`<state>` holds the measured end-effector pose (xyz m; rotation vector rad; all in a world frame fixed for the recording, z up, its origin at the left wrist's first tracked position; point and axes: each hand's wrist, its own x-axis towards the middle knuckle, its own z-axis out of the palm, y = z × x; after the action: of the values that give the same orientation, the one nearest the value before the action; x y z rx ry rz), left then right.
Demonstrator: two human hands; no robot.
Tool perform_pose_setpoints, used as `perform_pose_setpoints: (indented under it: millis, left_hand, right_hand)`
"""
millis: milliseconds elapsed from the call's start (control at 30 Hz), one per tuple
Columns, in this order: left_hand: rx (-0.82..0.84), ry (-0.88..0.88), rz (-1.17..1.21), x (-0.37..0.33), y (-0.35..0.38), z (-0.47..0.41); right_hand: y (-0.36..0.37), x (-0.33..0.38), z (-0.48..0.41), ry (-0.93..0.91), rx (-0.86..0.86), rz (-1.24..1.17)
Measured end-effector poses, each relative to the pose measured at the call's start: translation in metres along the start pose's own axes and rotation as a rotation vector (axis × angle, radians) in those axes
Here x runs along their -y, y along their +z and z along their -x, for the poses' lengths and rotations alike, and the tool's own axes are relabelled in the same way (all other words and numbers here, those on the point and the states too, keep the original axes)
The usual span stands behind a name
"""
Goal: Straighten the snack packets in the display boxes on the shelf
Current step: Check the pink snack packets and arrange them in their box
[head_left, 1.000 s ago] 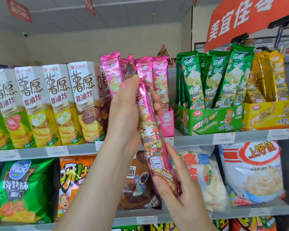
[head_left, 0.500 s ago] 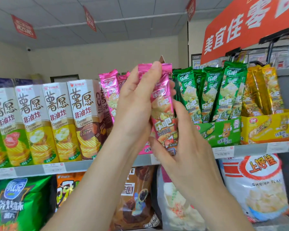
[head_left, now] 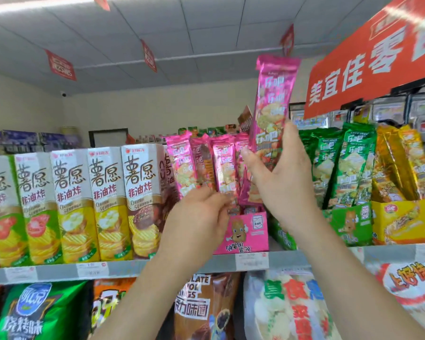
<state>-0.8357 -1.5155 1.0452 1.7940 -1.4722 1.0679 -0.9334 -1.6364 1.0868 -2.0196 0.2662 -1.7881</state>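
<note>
While the right hand (head_left: pixel 287 182) grips a long pink foil packet (head_left: pixel 272 94) upright, the left hand (head_left: pixel 196 217) touches pink packets (head_left: pixel 182 165) in the pink cardboard display box (head_left: pixel 245 231), grip unclear.

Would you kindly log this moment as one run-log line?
right hand: holds pink packet upright above pink display box | left hand: at boxed pink packets, grip unclear | packet not yet boxed

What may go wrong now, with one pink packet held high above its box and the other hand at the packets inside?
1. The right hand grips the raised pink packet only at its lower part, so it may slip or bend.
2. The left hand touches the standing pink packets in the pink display box; a push may tip them sideways.
</note>
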Motion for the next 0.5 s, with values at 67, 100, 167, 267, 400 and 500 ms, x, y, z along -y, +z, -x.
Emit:
perform_pose_setpoints:
  millis: [67,100,167,267,400,500]
  left_hand:
    - [0.023,0.028,-0.069,0.002,0.005,0.008]
    - [0.024,0.048,-0.097,0.002,0.006,0.01]
    - [0.012,0.089,-0.116,0.003,0.008,0.011]
    - [-0.013,0.081,-0.106,0.003,0.007,0.012]
    - [-0.014,0.073,-0.058,0.006,0.007,0.013]
    - [-0.001,0.076,-0.035,0.01,0.007,0.013]
  right_hand:
    - [0.006,-0.01,0.008,0.021,0.01,0.08]
    - [0.008,-0.013,0.01,0.024,0.016,0.124]
    - [0.011,-0.017,0.014,0.02,0.032,0.204]
    - [0.015,-0.015,0.018,0.009,0.053,0.403]
    - [0.017,-0.014,0.031,0.03,0.115,0.634]
    - [0.018,-0.012,0.045,0.086,0.141,0.687]
